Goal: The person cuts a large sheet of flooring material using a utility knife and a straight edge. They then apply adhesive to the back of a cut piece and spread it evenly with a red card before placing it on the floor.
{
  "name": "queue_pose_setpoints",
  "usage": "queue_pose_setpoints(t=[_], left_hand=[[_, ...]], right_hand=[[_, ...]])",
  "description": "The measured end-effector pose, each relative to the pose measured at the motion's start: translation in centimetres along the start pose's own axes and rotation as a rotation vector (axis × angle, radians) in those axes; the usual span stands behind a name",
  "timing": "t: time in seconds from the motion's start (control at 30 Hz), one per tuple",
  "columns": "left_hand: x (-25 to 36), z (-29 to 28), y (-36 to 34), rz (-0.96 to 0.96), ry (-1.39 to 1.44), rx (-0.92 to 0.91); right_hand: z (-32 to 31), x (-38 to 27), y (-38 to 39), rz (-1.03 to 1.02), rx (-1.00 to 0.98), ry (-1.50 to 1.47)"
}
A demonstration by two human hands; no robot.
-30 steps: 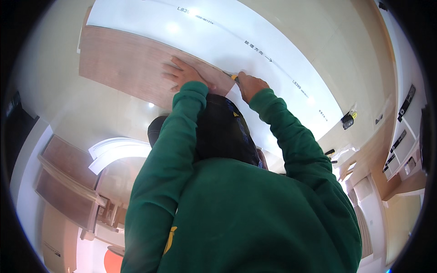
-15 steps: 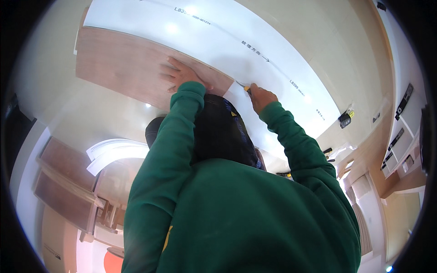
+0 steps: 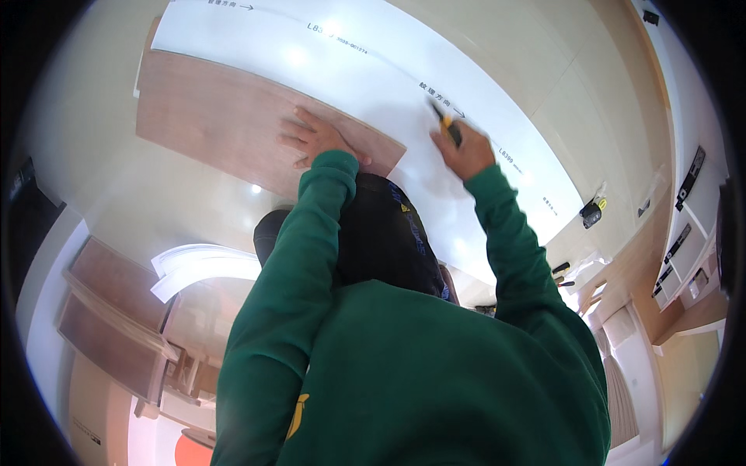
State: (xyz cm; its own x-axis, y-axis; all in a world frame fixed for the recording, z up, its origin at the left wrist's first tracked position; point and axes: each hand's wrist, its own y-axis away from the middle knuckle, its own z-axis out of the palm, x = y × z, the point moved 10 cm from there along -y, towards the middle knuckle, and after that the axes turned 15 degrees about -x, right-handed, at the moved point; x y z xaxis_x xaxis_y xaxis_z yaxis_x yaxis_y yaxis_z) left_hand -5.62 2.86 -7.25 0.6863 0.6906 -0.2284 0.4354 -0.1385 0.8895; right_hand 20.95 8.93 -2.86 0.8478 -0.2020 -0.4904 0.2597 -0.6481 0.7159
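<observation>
A long white sheet (image 3: 373, 81) with printed marks and arrows lies on the floor ahead of me. On its near left part rests a reddish-brown wooden board (image 3: 210, 97). My left hand (image 3: 315, 141) presses flat on this board near its right end, fingers spread. A yellow and black utility knife (image 3: 445, 120) is held in my right hand (image 3: 469, 151), its tip pointing up and left. The knife appears over the white sheet, to the right of the board's far right corner; whether the tip touches the sheet I cannot tell. My knee is beside the board's near edge.
A black and yellow tape measure (image 3: 594, 212) sits off the sheet's right end, with dark-handled tools (image 3: 561, 272) nearer me. Curled white strips (image 3: 203, 261) lie at the left, close to brown boards (image 3: 113, 342). A white shelf unit (image 3: 688, 260) stands far right.
My right hand has lifted the knife away from the board's right corner, moving it up and right over the sheet. My left hand stays pressed on the board.
</observation>
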Motion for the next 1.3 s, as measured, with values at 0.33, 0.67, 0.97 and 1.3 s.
queue_pose_setpoints(t=[0.33, 0.67, 0.97, 1.3], left_hand=[[0.2, 0.5, -1.0, 0.020, 0.019, 0.008], [0.3, 0.3, -0.9, 0.036, 0.037, 0.002], [0.3, 0.6, -0.9, -0.011, -0.002, -0.045], [0.4, 0.7, -1.4, 0.004, -0.062, -0.009]], right_hand=[[-5.9, -5.1, -16.9, -0.059, 0.252, 0.132], [-7.9, -5.8, -20.5, -0.102, 0.072, 0.148], [-11.9, -11.2, -12.3, -0.120, -0.258, -0.044], [-11.6, -5.4, -13.4, -0.238, -0.047, -0.550]])
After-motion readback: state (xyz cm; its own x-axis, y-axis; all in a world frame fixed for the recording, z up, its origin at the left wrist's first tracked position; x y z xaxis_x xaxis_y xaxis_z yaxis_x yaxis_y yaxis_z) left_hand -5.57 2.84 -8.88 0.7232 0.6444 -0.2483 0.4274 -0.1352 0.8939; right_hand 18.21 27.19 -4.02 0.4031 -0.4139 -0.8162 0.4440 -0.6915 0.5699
